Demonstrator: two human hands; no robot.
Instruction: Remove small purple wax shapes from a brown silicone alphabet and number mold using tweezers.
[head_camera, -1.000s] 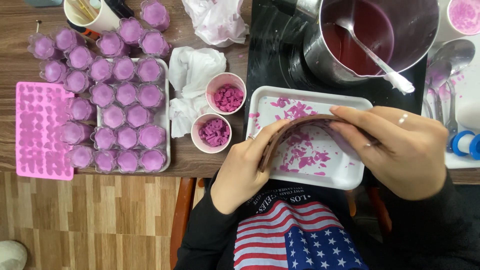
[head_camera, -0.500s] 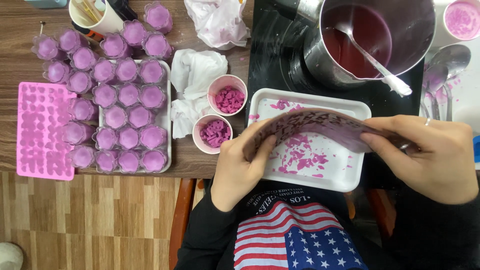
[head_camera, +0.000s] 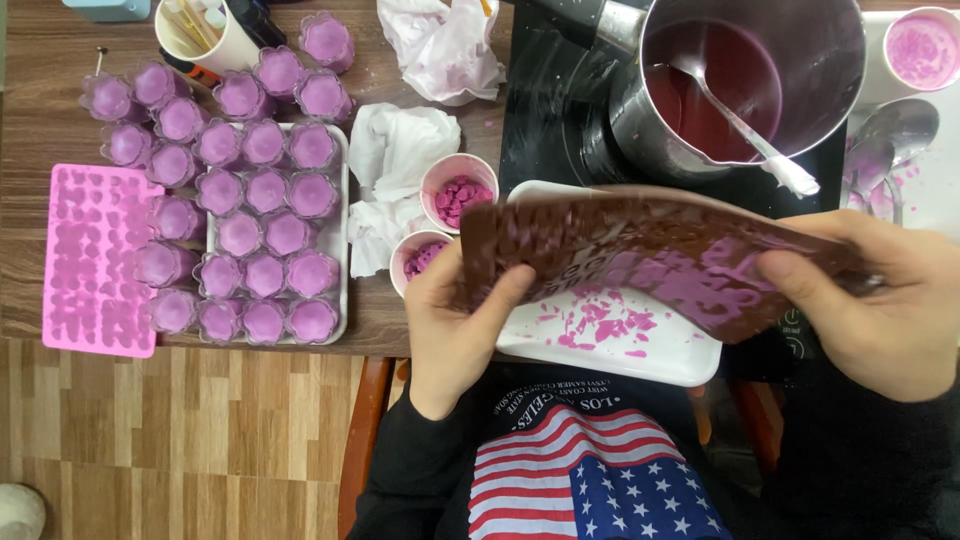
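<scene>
two hands: both on one brown mould (head_camera: 650, 255), held flat and wide over the white tray (head_camera: 660, 350)
left hand (head_camera: 455, 325): grip pinching the mould's left end, thumb on top, fingers tucked under
right hand (head_camera: 880, 300): grip pinching the right end, thumb pressed on the upper face, fingers wrapped beneath
mould: brown, flexible, smeared with pink-purple patches toward the right, hovering above the tray and hiding most of it
tray: sits at the counter (head_camera: 40, 110) edge, just in front of the person, scattered with pink crumbs and flakes
two small cups: one cup of pink pieces (head_camera: 458, 195) and a second cup (head_camera: 420, 258) just left of the mould, close to the left hand
pot (head_camera: 740, 85): steel, on a black hob (head_camera: 560, 120) behind the mould, dark purple liquid inside, a spoon (head_camera: 745, 125) leaning in it
far left: pink mould (head_camera: 95, 260) lying flat on the counter, filled
beside it: rows of purple filled cups (head_camera: 250, 190), some on a white tray (head_camera: 340, 250), some straight on the counter
paper towel (head_camera: 395, 170): crumpled, stained, between the cup rows and the small cups
top right: round tub (head_camera: 920, 48) of pale pink, metal spoons (head_camera: 890, 140) below it
</scene>
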